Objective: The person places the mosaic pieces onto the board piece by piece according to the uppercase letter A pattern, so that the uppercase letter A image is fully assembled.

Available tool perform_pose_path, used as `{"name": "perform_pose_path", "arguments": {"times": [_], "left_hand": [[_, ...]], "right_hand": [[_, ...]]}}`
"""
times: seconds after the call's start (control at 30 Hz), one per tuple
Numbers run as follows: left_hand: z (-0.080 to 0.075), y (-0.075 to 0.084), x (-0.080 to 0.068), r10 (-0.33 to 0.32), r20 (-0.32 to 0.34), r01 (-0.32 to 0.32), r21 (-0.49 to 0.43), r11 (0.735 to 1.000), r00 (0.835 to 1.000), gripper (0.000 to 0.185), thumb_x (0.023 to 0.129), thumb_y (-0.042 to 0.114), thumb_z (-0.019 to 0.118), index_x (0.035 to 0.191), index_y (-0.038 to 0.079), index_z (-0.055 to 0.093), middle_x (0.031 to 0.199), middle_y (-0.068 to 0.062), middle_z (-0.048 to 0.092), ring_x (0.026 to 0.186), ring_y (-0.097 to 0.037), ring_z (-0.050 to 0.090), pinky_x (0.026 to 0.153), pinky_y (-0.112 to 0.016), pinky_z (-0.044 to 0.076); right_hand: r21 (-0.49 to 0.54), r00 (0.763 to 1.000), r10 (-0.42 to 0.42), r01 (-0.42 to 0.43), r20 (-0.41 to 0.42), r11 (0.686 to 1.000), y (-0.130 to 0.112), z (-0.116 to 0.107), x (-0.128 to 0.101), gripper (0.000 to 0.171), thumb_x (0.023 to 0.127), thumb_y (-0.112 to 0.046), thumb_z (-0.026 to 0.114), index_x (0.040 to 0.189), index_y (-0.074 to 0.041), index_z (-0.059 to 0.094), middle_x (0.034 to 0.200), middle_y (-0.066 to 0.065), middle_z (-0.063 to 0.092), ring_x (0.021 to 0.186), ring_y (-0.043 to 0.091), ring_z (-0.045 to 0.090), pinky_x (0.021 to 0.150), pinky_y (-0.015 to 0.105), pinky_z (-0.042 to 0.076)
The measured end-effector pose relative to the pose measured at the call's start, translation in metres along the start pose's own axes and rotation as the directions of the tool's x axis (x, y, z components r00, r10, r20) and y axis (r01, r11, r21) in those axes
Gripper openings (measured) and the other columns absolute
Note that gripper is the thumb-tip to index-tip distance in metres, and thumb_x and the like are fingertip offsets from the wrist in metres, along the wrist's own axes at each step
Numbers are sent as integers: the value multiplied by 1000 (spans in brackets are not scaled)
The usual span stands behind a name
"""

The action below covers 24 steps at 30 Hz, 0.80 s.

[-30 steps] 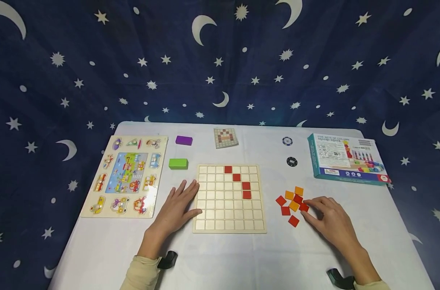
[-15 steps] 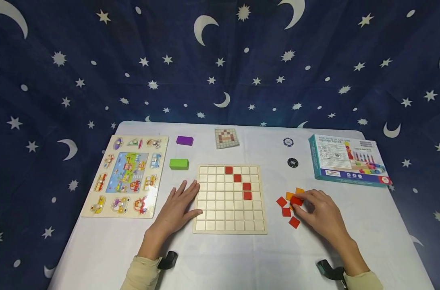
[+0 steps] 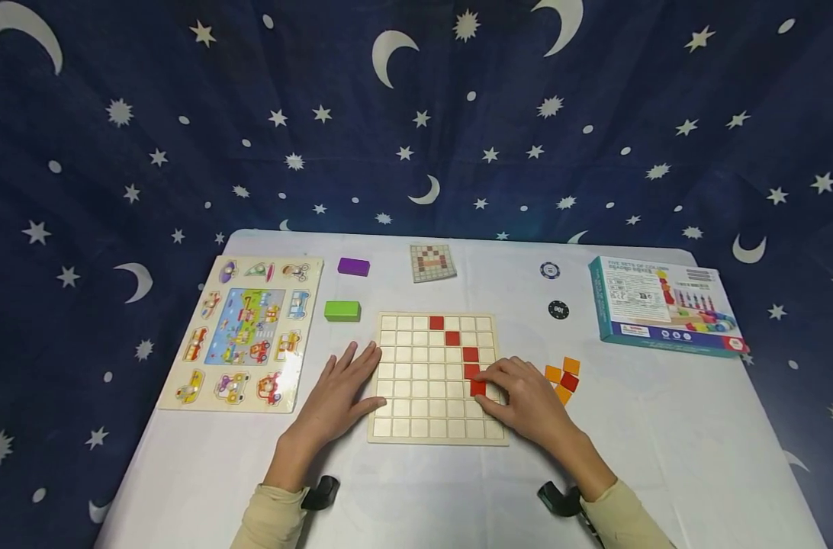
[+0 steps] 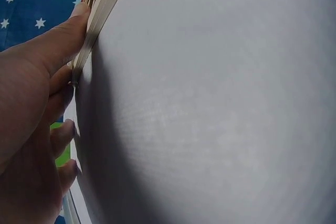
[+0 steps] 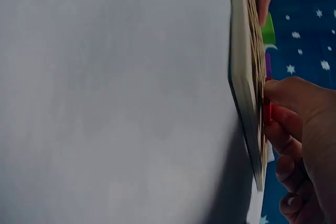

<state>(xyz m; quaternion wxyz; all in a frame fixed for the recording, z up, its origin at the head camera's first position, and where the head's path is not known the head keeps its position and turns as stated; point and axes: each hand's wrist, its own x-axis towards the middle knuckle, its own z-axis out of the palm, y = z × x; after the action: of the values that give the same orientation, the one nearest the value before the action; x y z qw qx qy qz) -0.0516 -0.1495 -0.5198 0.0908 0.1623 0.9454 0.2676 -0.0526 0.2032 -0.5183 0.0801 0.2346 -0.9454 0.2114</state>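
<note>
Two hands: R (image 3: 526,404) pinching red tile (image 3: 478,388) on grid board (image 3: 416,427), L (image 3: 337,393) flat; chip (image 3: 558,309) w/ "100".

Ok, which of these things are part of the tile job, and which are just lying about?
In use: grid board, red tile under right hand, left hand, loose tiles, pattern card.
Lying about: picture puzzle, green block, purple block, two chips, box.

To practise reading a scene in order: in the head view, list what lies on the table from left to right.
Vehicle puzzle → green block → grid board → loose tiles → toy box.
</note>
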Motion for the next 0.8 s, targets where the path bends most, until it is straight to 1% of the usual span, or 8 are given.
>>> {"name": "perform_pose_path", "arguments": {"times": [0.27,0.57,0.67,0.8], "left_hand": [[-1,1,-1,-12,5,12,6,1000,1000,82,97,42,76,166,13,40,176,-5,34,167,-37,22,134,-66,18],[-1,0,-2,-2,0,2,3,1000,1000,82,98,42,75,166,13,40,176,-5,35,167,-38,22,134,-67,19],[0,-1,-1,2,-4,-2,5,1000,1000,82,98,42,75,166,13,40,175,-5,35,167,-38,23,134,-67,19],[1,-1,-1,3,-5,-3,7,1000,1000,82,98,43,75,166,14,40,176,-5,35,167,-38,23,134,-67,19]], "right_hand": [[-14,999,-33,33,-7,999,-5,5,3,33,82,-32,94,111,-18,84,101,-4,75,93,13,66,80,34,59],[-13,999,-54,54,-8,998,-5,4,2,33,82,-34,94,110,-19,84,100,-6,75,95,13,66,82,34,59],[-11,999,-53,53,-6,999,-3,3,2,34,82,-35,94,111,-19,84,101,-6,75,95,13,66,82,35,59],[10,1000,-26,26,-8,1000,1,-1,-1,34,82,-34,93,112,-20,84,103,-6,75,98,14,66,84,36,59]]}}
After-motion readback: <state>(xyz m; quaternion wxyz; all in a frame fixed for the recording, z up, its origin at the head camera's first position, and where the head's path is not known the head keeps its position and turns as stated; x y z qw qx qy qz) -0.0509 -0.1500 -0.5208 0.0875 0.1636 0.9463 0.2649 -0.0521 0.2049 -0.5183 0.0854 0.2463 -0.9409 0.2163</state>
